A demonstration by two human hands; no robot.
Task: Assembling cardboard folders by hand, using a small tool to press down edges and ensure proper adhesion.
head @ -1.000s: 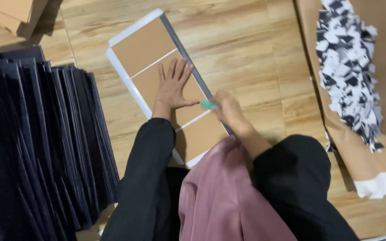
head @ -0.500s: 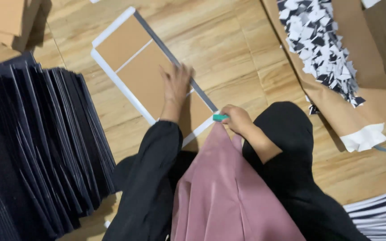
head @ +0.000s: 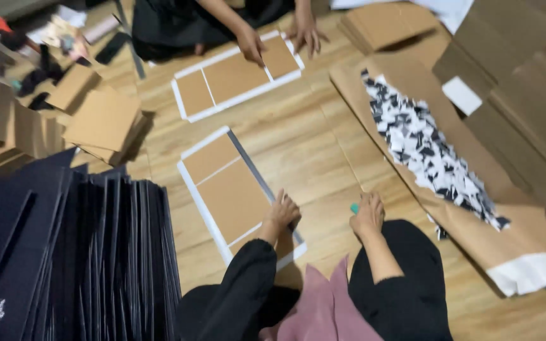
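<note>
The left hand [head: 280,213] rests on the near right corner of the brown board [head: 229,189], which lies on the wooden floor [head: 311,145] in front of the person; its fingers are curled and close together. The right hand [head: 368,215] is on the floor just right of the board, fingers bent around a small green tool [head: 354,208]. Dark sheets [head: 90,252] stand at the left. Far away, another person's hands [head: 279,38] press a second board [head: 235,76].

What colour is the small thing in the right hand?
Teal-green; only a bit of the small thing shows at the right hand, in the head view.
</note>
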